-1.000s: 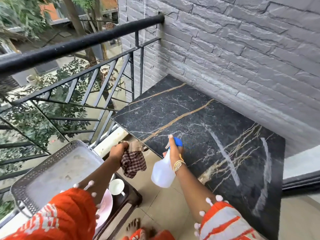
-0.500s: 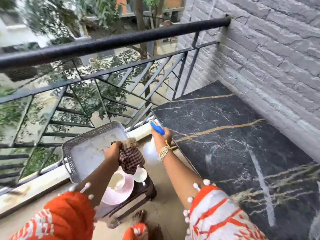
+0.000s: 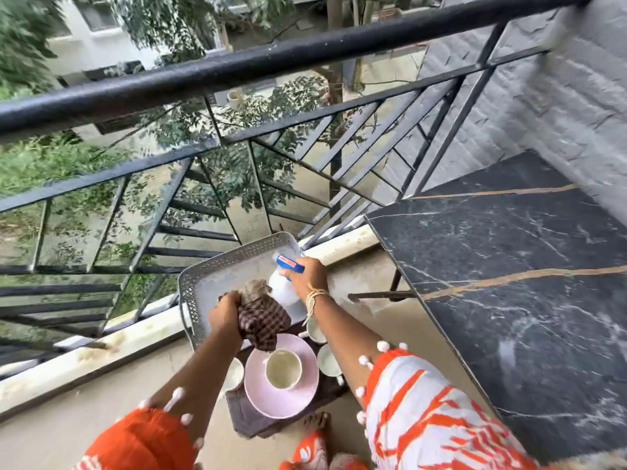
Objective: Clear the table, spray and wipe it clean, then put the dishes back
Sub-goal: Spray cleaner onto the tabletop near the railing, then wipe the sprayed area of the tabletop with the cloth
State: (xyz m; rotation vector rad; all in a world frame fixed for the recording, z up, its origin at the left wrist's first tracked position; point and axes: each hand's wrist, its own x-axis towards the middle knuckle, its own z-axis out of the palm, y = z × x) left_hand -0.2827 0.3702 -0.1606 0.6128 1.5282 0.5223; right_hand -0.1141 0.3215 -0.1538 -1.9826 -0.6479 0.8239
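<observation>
My right hand [image 3: 305, 274] grips a white spray bottle [image 3: 283, 291] with a blue trigger head, held over the grey perforated tray [image 3: 200, 283]. My left hand [image 3: 225, 315] grips a brown checked cloth [image 3: 263, 320] just left of the bottle. The black marble table [image 3: 509, 266] lies to the right with nothing on it. Below my hands a low dark stool [image 3: 251, 418] carries a pink plate [image 3: 258, 395] with a white cup [image 3: 283, 369] on it, and more white cups [image 3: 327, 359] around it.
A black metal railing [image 3: 237, 72] runs across the balcony edge with a pale ledge [image 3: 101, 347] at its foot. A grey stone wall [image 3: 583, 106] stands behind the table. My bare foot [image 3: 317, 424] is beside the stool on the tiled floor.
My view has swung left from the table to the stool. My right hand has carried the spray bottle away from the table edge to above the tray. My left hand still holds the cloth.
</observation>
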